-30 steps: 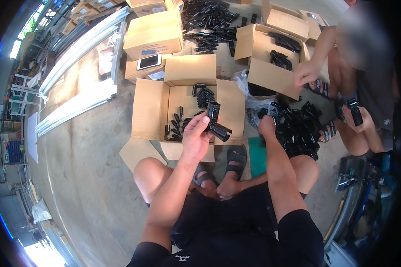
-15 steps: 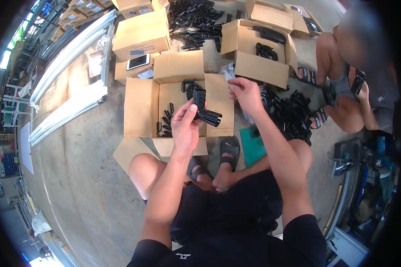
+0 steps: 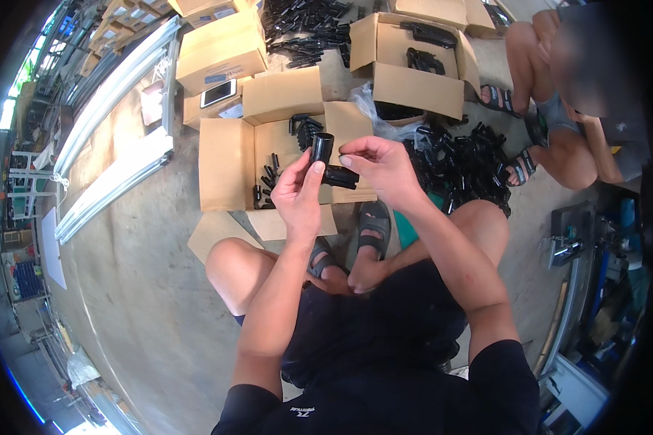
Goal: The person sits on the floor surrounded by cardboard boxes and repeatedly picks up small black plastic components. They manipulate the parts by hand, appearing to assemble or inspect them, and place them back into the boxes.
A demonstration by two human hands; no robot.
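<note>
My left hand (image 3: 300,194) grips a glossy black pipe joint (image 3: 323,148), its thumb pressed against the side. One tube of the joint points up and another sticks out to the right. Close beside it, my right hand (image 3: 386,172) has thumb and forefinger pinched together; whatever they hold is too small to make out. Both hands are above an open cardboard box (image 3: 226,170). Inside that box lie several similar black parts (image 3: 306,129), some lined up along the left side.
A pile of black parts (image 3: 461,170) lies right of the box, beside a clear plastic bag (image 3: 370,105). Another open box (image 3: 417,90) holds black parts. A tablet (image 3: 218,92) rests on a carton. At the right sits another person (image 3: 566,145). Metal rails (image 3: 116,192) lie at left.
My right hand has come down and left from the plastic bag to the pipe joint. My left hand has turned the joint, so its upper tube now shows a smooth, round side.
</note>
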